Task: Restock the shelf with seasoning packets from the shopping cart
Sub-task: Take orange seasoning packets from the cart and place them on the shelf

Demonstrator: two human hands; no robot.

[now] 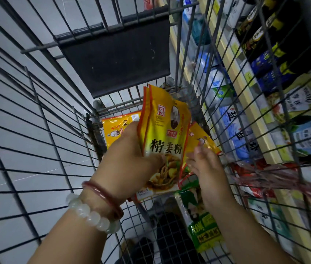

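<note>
I look down into a wire shopping cart point(55, 130). My left hand point(129, 155) grips a small stack of yellow seasoning packets point(164, 130), held upright over the cart floor. My right hand point(206, 168) reaches in beside them, its fingers touching another yellow packet point(202, 141) that lies tilted against the cart's right side. One more yellow packet point(116, 126) lies at the far end of the basket. A green packet point(198, 212) lies under my right wrist.
The cart's dark folded seat flap point(116, 60) stands at the far end. The shelf point(261, 130) runs along the right, behind the cart wires, stocked with blue-white bags, dark bottles and red packets. Grey floor tiles lie to the left.
</note>
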